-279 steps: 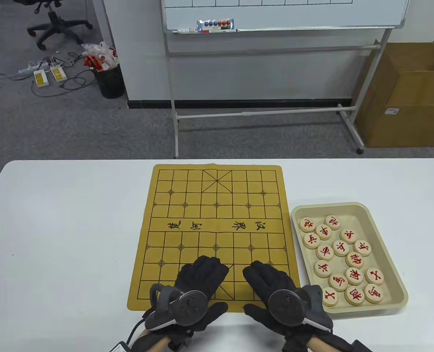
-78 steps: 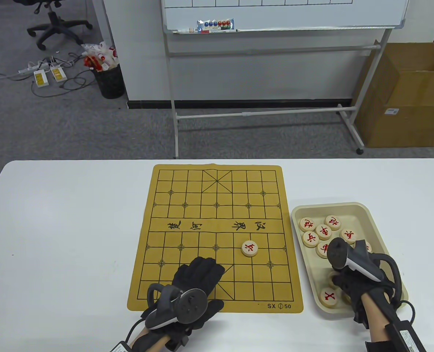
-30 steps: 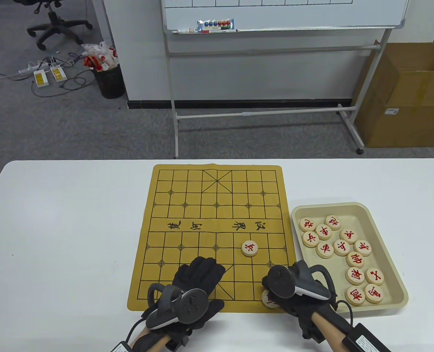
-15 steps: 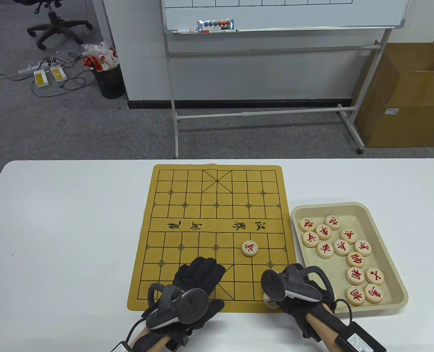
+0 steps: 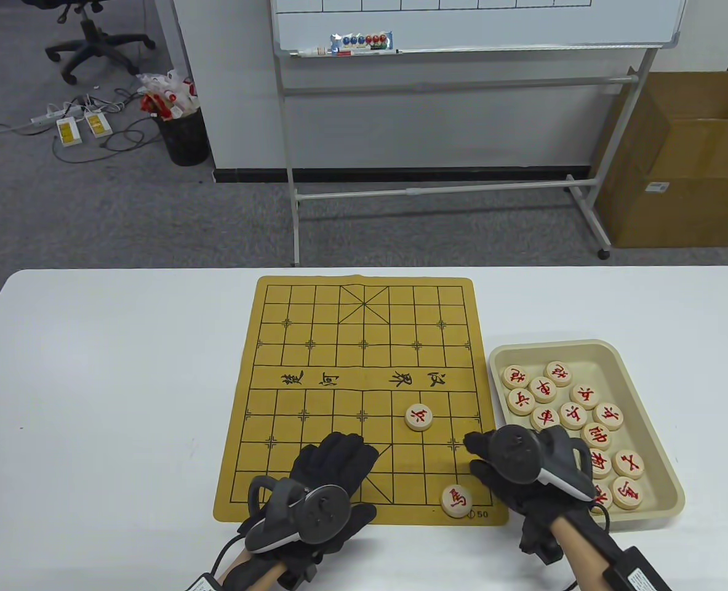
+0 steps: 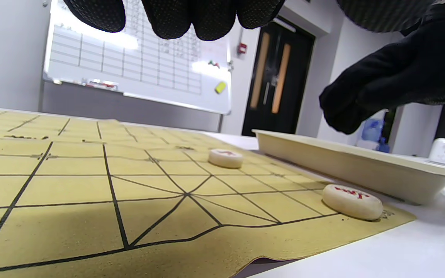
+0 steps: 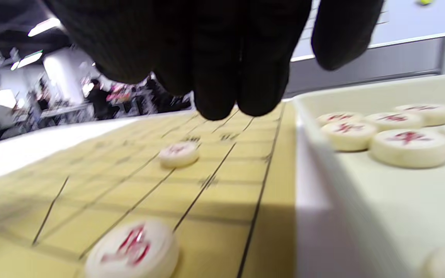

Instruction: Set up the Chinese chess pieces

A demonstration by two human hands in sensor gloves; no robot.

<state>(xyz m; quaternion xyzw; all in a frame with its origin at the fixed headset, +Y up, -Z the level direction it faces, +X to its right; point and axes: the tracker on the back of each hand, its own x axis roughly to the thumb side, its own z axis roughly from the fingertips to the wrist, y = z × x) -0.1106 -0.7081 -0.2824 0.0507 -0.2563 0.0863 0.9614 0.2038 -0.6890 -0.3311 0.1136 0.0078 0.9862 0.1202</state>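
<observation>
On the white surface (image 5: 111, 381) a yellow-brown Chinese chess board mat with black grid lines (image 5: 314, 363) is laid flat, and just to its right a beige rectangular plastic tray (image 5: 647, 381) is set, touching or nearly touching the mat's edge. Round pale wooden chess pieces with red characters (image 5: 560, 394) are gathered in the tray. Two such discs are seen on the mat: one piece (image 5: 419, 417) just below the river on the right half, and another piece (image 5: 456, 500) at the near right corner of the grid. The left hand (image 5: 327, 480) is rested flat on the mat's near edge, its fingers (image 6: 191, 17) straight and close together, nothing held. The right hand (image 5: 511, 468) is raised over the mat's right edge beside the tray, its fingers (image 7: 222, 58) loosely curled and bunched, with nothing pinched.
</observation>
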